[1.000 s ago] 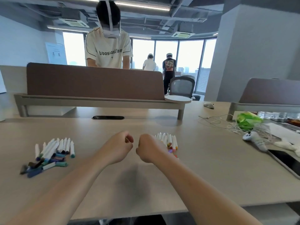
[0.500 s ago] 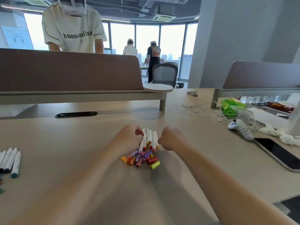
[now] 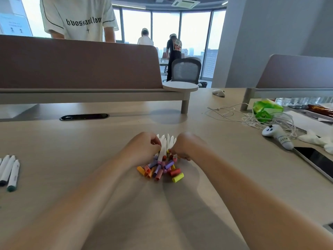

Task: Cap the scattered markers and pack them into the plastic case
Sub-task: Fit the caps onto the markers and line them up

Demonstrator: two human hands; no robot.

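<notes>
Both hands have dropped onto the marker pile [image 3: 166,143] at twelve o'clock, left hand [image 3: 144,148] pinching a white marker [image 3: 162,150], right hand [image 3: 187,147] curled (hold unclear); caps [image 3: 162,170] lie loose at six, and I see no case.

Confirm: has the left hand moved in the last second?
Yes. Judged against the black cable slot, the left hand has shifted right and is now at the white markers.

The markers [image 3: 164,148] at centre frame had white barrels, and the loose caps [image 3: 160,170] just below them were orange, purple, red and yellow. The tabletop [image 3: 72,159] was pale beige, the divider [image 3: 77,64] at upper left brown, the packet [image 3: 266,109] at right bright green, the controller [image 3: 277,135] white
</notes>
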